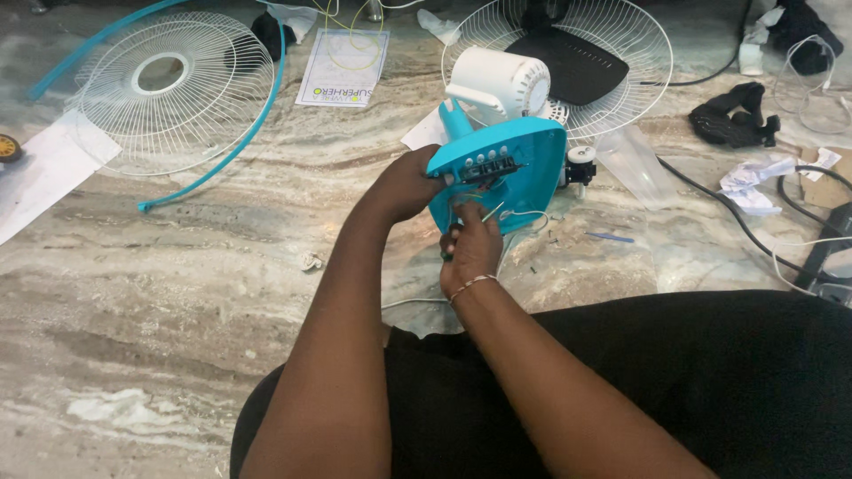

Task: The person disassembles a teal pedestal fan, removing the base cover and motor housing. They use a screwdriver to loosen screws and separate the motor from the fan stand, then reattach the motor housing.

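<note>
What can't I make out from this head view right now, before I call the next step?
- Tool tip: the right hand covers whatever slim green-handled thing it grips; its working end is hidden.
- Wiring inside the turquoise fan base: too small to trace.
- Left hand fingers: wrapped behind the base's edge.
- Black cables: cut off by the right edge.
- Blue guard ring: upper end runs off the top.
</note>
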